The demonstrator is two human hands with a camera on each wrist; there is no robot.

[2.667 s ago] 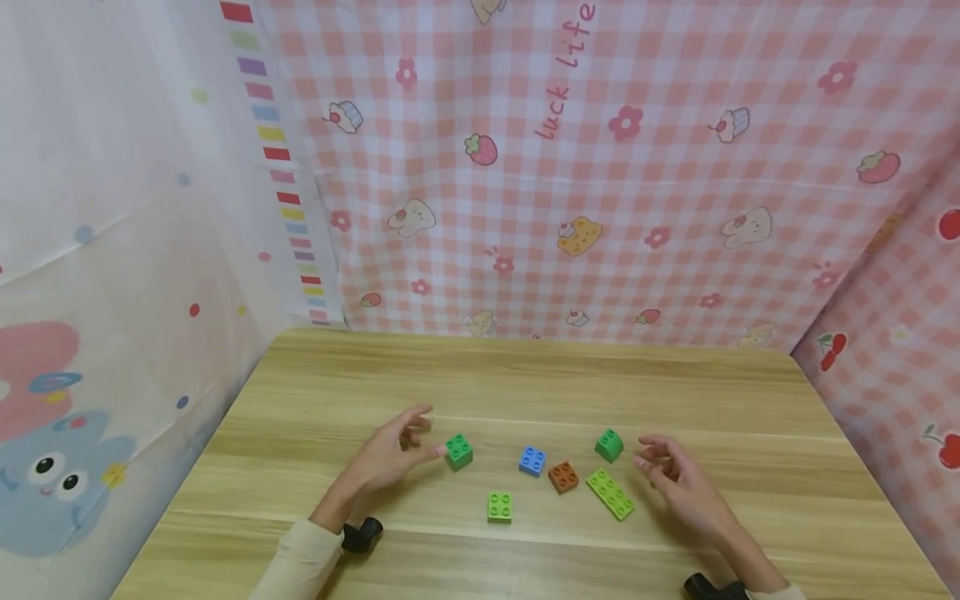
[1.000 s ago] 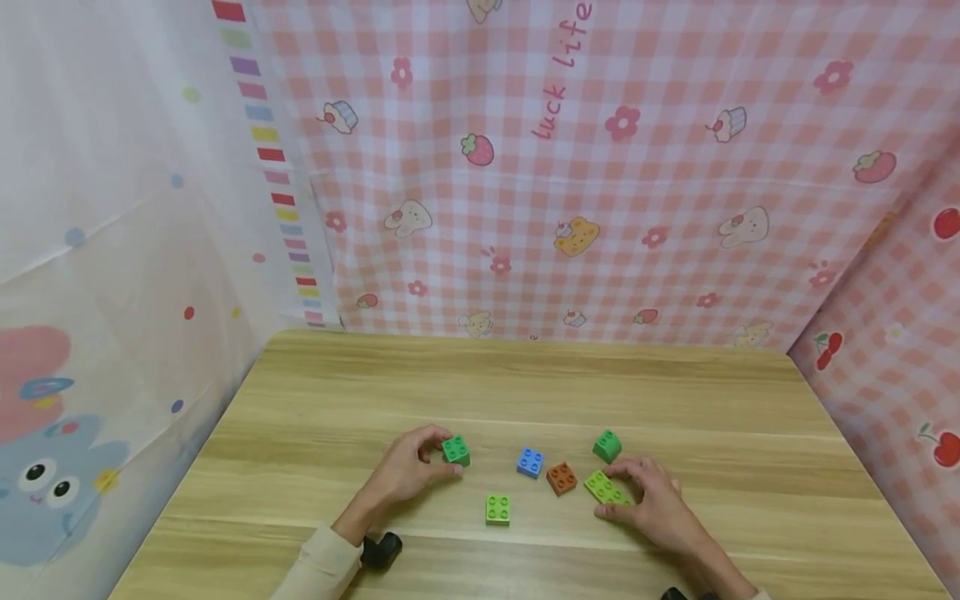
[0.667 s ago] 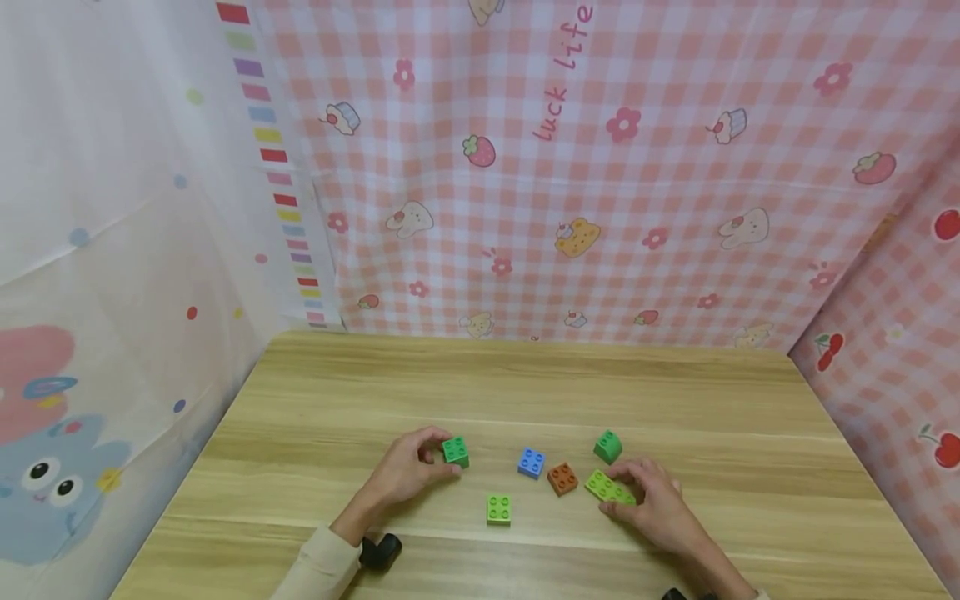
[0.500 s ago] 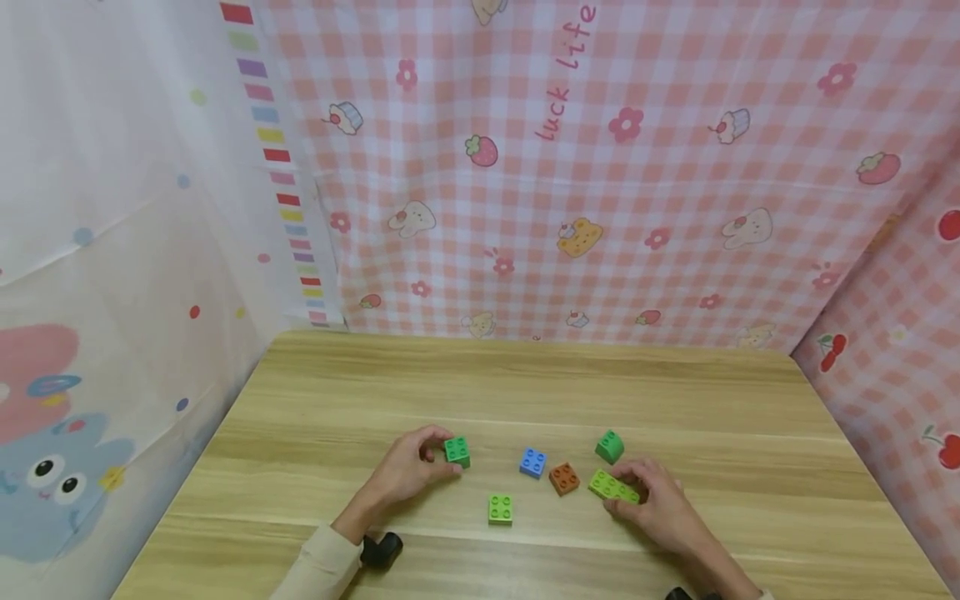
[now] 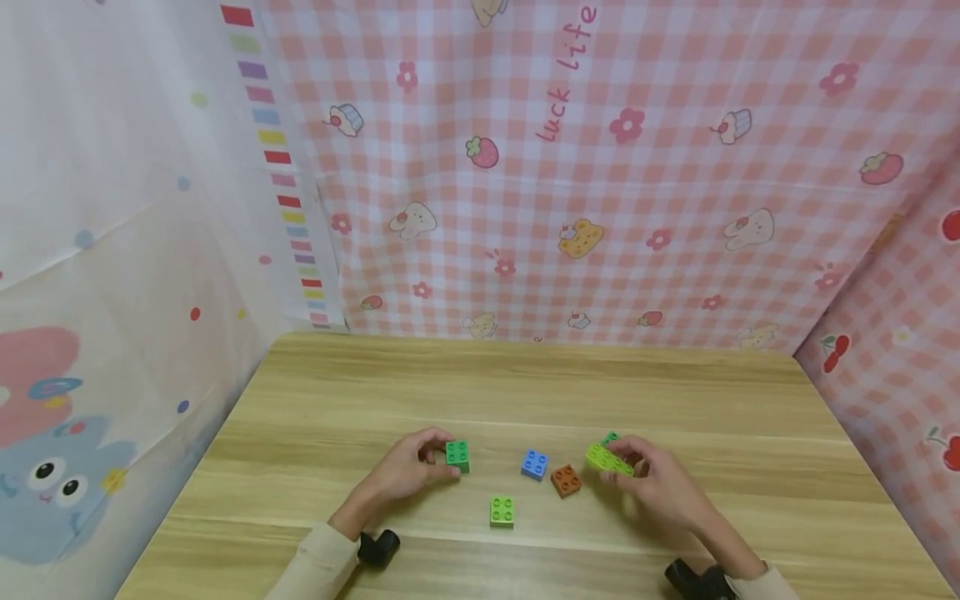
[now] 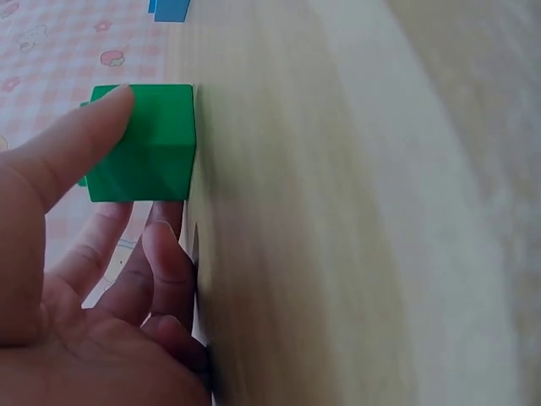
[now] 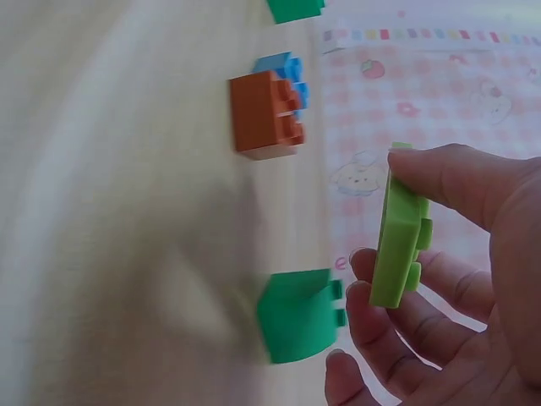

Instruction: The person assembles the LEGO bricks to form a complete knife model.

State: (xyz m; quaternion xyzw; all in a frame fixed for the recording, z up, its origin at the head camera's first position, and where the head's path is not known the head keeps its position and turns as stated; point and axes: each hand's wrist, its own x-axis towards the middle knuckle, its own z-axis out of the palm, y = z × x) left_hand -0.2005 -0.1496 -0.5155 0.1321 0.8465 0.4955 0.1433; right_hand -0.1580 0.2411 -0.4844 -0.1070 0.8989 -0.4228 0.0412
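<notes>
My left hand (image 5: 411, 467) pinches a green square building block (image 5: 457, 456) between thumb and fingers. In the left wrist view that green block (image 6: 156, 144) stands on the tabletop. My right hand (image 5: 663, 483) holds a long lime-green building block (image 5: 606, 458) raised off the table. The right wrist view shows the lime block (image 7: 396, 241) between thumb and fingertips, studs toward the palm. Below it sits a green curved block (image 7: 300, 315), mostly hidden in the head view. A brown block (image 5: 566, 480) and a blue block (image 5: 534, 464) lie between the hands.
A lime-green square block (image 5: 502, 512) lies nearer the front of the wooden table (image 5: 450, 383). Behind the table hangs a pink checked cloth (image 5: 525, 192), with a white printed cloth (image 5: 150, 250) on the left. Black wrist cameras sit on both wrists.
Both hands have reached in and taken hold of blocks. Most recently, my right hand has lifted the long lime block up and away, partly covering the green curved block. The left hand stays in place.
</notes>
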